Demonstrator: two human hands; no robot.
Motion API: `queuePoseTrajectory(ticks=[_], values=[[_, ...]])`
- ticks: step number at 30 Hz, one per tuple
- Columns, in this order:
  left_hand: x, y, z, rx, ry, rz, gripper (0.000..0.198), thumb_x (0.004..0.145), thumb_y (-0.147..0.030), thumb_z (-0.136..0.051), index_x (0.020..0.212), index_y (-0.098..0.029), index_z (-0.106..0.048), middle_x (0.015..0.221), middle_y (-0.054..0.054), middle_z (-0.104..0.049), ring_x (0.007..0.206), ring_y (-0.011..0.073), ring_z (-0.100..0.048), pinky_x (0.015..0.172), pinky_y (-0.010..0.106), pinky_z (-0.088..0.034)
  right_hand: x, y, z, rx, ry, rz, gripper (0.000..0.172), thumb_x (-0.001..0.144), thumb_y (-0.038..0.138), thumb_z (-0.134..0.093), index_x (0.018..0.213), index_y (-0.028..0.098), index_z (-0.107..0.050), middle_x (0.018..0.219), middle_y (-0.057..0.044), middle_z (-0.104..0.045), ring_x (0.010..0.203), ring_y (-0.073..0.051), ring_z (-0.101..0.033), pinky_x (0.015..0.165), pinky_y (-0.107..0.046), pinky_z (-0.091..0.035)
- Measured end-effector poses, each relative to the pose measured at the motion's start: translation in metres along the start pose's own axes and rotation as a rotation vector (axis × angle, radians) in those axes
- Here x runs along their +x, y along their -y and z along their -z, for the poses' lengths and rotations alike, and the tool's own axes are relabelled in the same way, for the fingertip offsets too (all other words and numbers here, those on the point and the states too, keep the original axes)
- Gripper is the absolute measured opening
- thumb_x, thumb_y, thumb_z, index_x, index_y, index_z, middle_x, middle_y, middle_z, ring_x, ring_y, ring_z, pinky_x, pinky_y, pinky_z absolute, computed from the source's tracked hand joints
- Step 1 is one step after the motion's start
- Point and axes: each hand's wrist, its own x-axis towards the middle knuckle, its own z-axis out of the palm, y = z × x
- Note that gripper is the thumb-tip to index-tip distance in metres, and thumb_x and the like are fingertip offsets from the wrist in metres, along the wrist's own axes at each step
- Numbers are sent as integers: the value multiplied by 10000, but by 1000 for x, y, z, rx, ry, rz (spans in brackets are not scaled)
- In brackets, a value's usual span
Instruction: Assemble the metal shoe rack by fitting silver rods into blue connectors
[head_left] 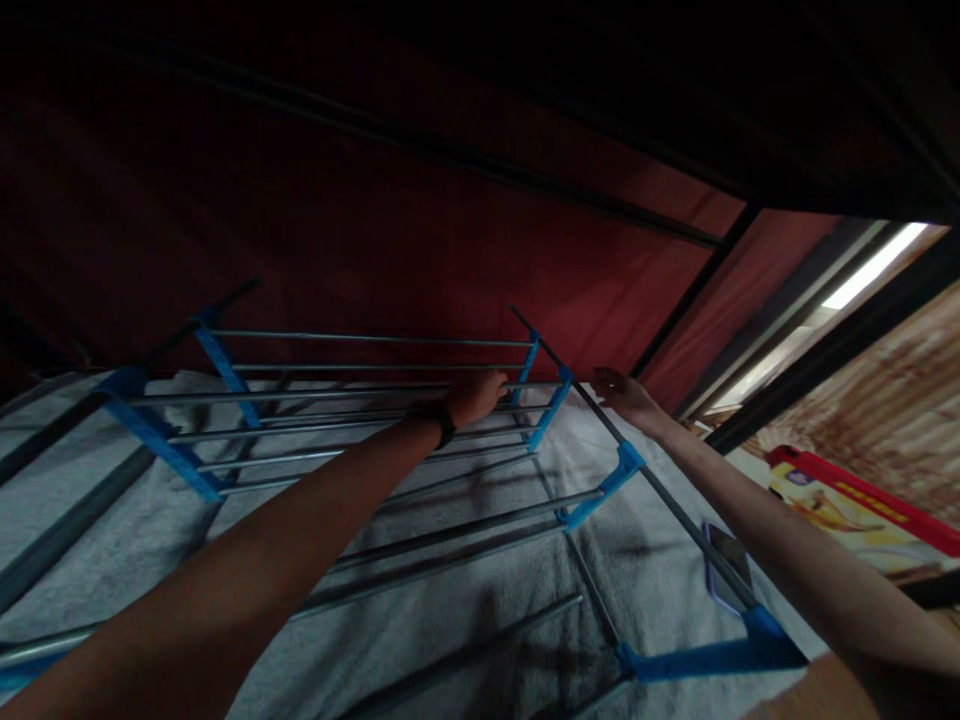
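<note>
A rack of thin metal rods (375, 395) with blue plastic brackets (551, 410) lies on its side on a white towel-like cloth (660, 560). My left hand (476, 393), a dark band on its wrist, is closed round one of the upper rods near the blue bracket. My right hand (622, 392) rests on the rack's dark side pole (600, 410) just right of that bracket, its fingers partly curled over the pole. Both arms stretch forward across the rack.
A dark red fabric wall (450, 240) with black frame poles rises behind the rack. A phone (726, 565) lies on the cloth at the right. A red and yellow printed object (840, 500) and a patterned surface lie further right, under a bright strip light.
</note>
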Motion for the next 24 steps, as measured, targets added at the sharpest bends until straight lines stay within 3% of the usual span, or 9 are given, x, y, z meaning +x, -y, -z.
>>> queuePoseTrajectory(ticks=[4,7,11,17,24], values=[[13,-17,-11,36,2,-24,269,981,-258,-421,1015,-176,-676,1021,102,-731,974,225,-678,792,307,-480,11,-3,-25,291,246,-271,242,905,339,-519,1069,176,-590,887,-87,-696,571,-131,-619,460,-233,-507],[16,-23,-16,86,2,-30,282,984,-229,-395,1052,-170,-663,1035,114,-731,976,233,-686,794,319,-486,19,-2,-38,350,291,-294,166,848,343,-557,908,189,-565,784,-48,-653,519,-97,-541,404,-184,-408],[17,-20,-16,125,15,-51,289,961,-163,-390,1092,-185,-647,1036,110,-737,967,241,-694,801,336,-493,24,-11,-40,358,294,-237,150,776,346,-580,774,201,-541,686,-18,-599,570,-114,-525,474,-213,-410],[19,-14,-19,128,8,-93,302,935,-152,-412,1119,-209,-644,1021,102,-742,956,254,-700,754,325,-487,22,-20,-36,367,309,-192,137,690,333,-543,724,202,-565,697,-9,-590,678,-150,-552,618,-269,-457],[17,-16,-22,110,37,-79,326,959,-193,-389,1160,-206,-645,1015,112,-747,914,255,-709,741,327,-495,22,-14,-40,379,274,-213,150,629,338,-507,685,207,-553,681,-15,-595,661,-155,-526,614,-278,-434]])
